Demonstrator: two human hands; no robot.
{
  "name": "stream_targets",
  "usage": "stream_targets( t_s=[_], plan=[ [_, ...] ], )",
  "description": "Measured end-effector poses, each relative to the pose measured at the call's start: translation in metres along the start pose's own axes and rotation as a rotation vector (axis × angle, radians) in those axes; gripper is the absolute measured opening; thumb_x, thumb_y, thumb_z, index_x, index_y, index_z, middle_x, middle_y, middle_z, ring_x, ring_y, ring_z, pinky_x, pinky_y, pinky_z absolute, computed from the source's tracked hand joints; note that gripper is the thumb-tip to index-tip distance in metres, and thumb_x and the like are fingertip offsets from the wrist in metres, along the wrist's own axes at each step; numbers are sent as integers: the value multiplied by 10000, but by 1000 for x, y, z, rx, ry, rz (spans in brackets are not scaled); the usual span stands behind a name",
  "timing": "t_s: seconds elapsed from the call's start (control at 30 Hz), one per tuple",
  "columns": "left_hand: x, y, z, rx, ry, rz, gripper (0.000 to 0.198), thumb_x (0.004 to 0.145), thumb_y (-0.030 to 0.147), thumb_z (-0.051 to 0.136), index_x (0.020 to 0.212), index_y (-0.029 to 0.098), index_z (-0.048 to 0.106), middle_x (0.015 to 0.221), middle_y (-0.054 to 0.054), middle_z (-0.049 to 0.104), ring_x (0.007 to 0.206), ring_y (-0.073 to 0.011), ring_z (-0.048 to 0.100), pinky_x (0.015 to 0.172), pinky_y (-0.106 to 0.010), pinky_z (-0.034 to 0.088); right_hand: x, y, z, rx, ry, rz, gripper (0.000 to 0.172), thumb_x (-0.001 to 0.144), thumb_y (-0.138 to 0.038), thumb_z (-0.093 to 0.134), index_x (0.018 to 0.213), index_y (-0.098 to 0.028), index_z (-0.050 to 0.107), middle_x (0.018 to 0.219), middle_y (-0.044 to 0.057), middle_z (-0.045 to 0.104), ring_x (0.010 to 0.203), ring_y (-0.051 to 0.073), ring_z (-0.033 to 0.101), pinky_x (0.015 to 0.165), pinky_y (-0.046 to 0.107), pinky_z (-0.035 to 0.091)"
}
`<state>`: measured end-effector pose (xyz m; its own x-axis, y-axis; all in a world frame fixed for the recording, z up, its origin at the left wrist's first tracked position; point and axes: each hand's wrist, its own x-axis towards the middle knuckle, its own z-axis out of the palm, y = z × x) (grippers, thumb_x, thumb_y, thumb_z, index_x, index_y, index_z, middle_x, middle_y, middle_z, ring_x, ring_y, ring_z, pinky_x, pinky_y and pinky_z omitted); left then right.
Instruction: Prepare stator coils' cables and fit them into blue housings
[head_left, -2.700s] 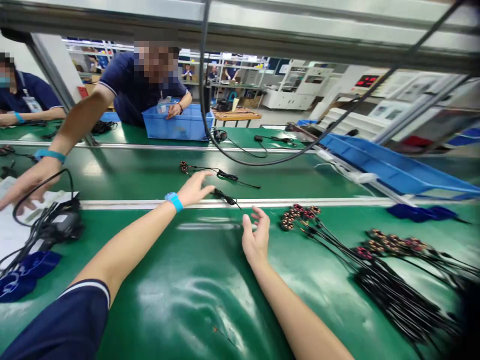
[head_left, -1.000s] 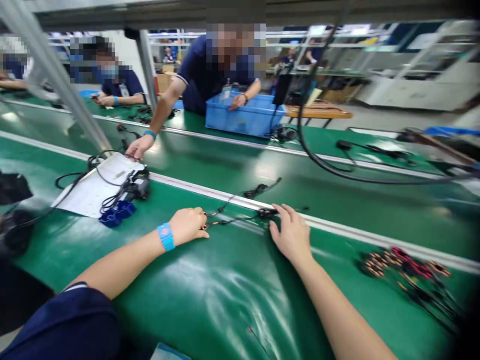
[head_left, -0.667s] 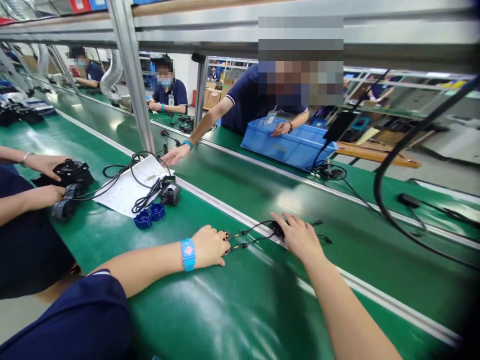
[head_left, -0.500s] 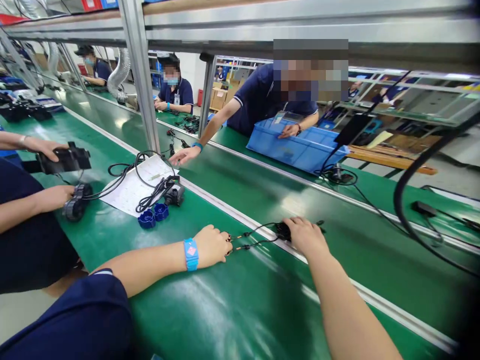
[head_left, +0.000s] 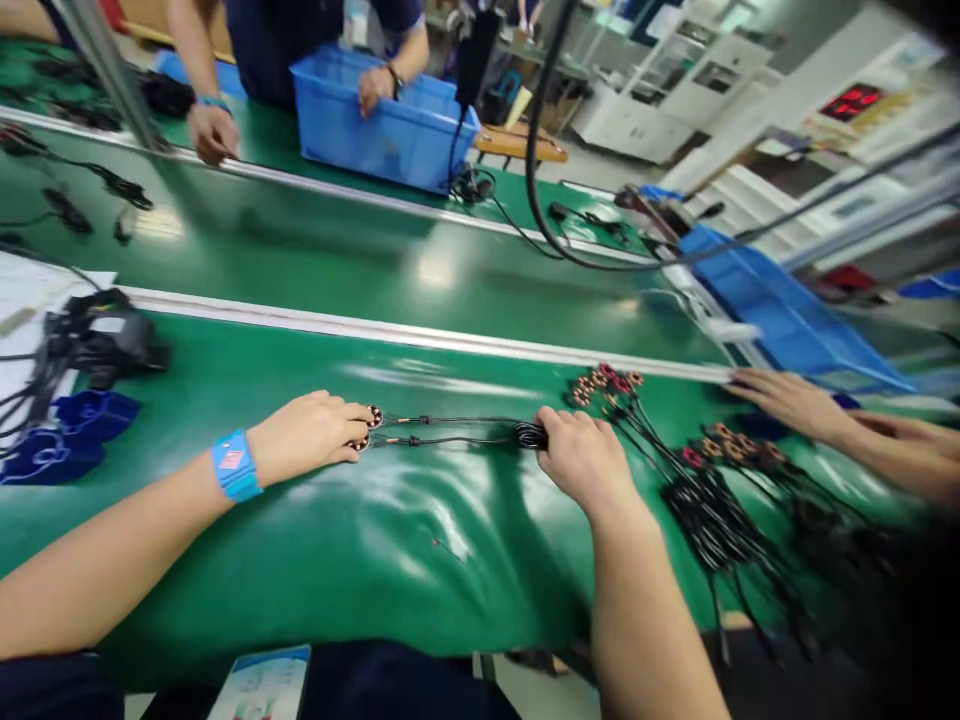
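Note:
My left hand [head_left: 319,428], with a blue wristband, has its fingers closed on two small round copper-wound coils [head_left: 367,430]. Two thin black leads [head_left: 450,430] run from these coils to the right across the green bench top. They end in a coiled bundle of black cable [head_left: 529,434], which my right hand [head_left: 581,450] grips from above. The leads lie almost straight and side by side between my hands.
At right lie piles of similar coils [head_left: 724,445] and black cables [head_left: 712,525], with a co-worker's hand [head_left: 787,400] beside them. Far left are blue plastic parts [head_left: 97,415] and a black device [head_left: 112,330]. Across the belt, another person touches a blue bin [head_left: 382,130].
The view has swung to the right, bringing the coil piles into sight. My hands have carried the cable and coils off the metal strip onto the near bench top.

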<state>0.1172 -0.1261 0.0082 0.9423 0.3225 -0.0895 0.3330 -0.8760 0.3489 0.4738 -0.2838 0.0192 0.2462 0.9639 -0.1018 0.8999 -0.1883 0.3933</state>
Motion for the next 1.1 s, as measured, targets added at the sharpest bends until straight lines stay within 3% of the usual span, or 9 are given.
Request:
stream_targets(
  t_s=[0.17, 0.33, 0.6, 0.7, 0.8, 0.9, 1.0, 1.07, 1.1],
  plan=[
    [7, 9, 14, -7, -41, 96, 238, 1028, 430, 492, 1134, 342, 686, 1454, 39, 586, 1108, -221, 640, 861, -329, 382, -46, 6, 33, 338, 65, 114, 338, 730, -70, 514, 1039, -179, 595, 938, 111, 625, 918, 301, 541, 807, 390, 370],
    [2, 3, 18, 0, -26, 108, 335, 1047, 486, 405, 1168, 355, 688, 1490, 43, 555, 1131, -228, 631, 880, -343, 390, -52, 8, 60, 600, 175, 163, 369, 706, -91, 510, 1055, -169, 600, 1066, 128, 620, 1013, 307, 541, 893, 412, 437],
    [-4, 0, 12, 58, 110, 232, 431, 1079, 497, 320, 1182, 308, 693, 1444, 31, 597, 1118, -212, 638, 836, -338, 415, -63, 25, 78, 902, 290, 150, 330, 771, -253, 591, 1093, -222, 654, 1129, 91, 644, 1109, 285, 589, 1024, 475, 460],
    [-4, 0, 12, 76, 119, 250, 396, 1073, 490, 352, 1158, 302, 690, 1439, 22, 596, 1097, -221, 643, 839, -350, 419, -72, 34, 76, 1050, 239, 101, 467, 795, -337, 702, 1245, -236, 625, 1332, 105, 583, 1291, 301, 521, 1150, 510, 372],
    [-4, 2, 15, 87, 171, 264, 363, 1060, 481, 401, 1119, 272, 692, 1407, -26, 603, 1084, -236, 638, 861, -368, 418, -84, 45, 70, 1198, 82, 30, 754, 781, -400, 803, 1453, -272, 486, 1559, 86, 409, 1489, 300, 320, 1264, 508, 210],
    [-4, 7, 19, 88, 265, 280, 331, 1042, 464, 464, 1041, 217, 684, 1271, -73, 648, 1048, -241, 634, 841, -368, 415, -91, 50, 55, 1314, 28, -20, 899, 763, -460, 845, 1525, -319, 389, 1626, 49, 315, 1536, 294, 222, 1286, 506, 161],
    [-3, 15, 21, 73, 333, 297, 278, 1027, 421, 521, 965, 188, 659, 1037, -54, 682, 915, -216, 626, 783, -349, 407, -82, 33, 22, 1325, 117, -73, 660, 787, -448, 841, 1375, -327, 565, 1459, 47, 517, 1408, 277, 431, 1208, 442, 341],
    [-2, 19, 23, 51, 366, 284, 248, 1024, 392, 538, 947, 188, 654, 930, -31, 676, 850, -199, 617, 759, -339, 401, -68, 7, -5, 1262, 197, -84, 318, 843, -399, 803, 1121, -287, 696, 1129, 42, 655, 1096, 223, 614, 980, 357, 504],
    [-1, 21, 25, 41, 379, 266, 237, 1024, 383, 542, 944, 189, 655, 901, -23, 673, 833, -193, 616, 755, -336, 401, -60, -10, -17, 1224, 193, -122, 225, 858, -378, 793, 1037, -267, 713, 990, 34, 660, 933, 194, 629, 842, 322, 524]
  ],
)
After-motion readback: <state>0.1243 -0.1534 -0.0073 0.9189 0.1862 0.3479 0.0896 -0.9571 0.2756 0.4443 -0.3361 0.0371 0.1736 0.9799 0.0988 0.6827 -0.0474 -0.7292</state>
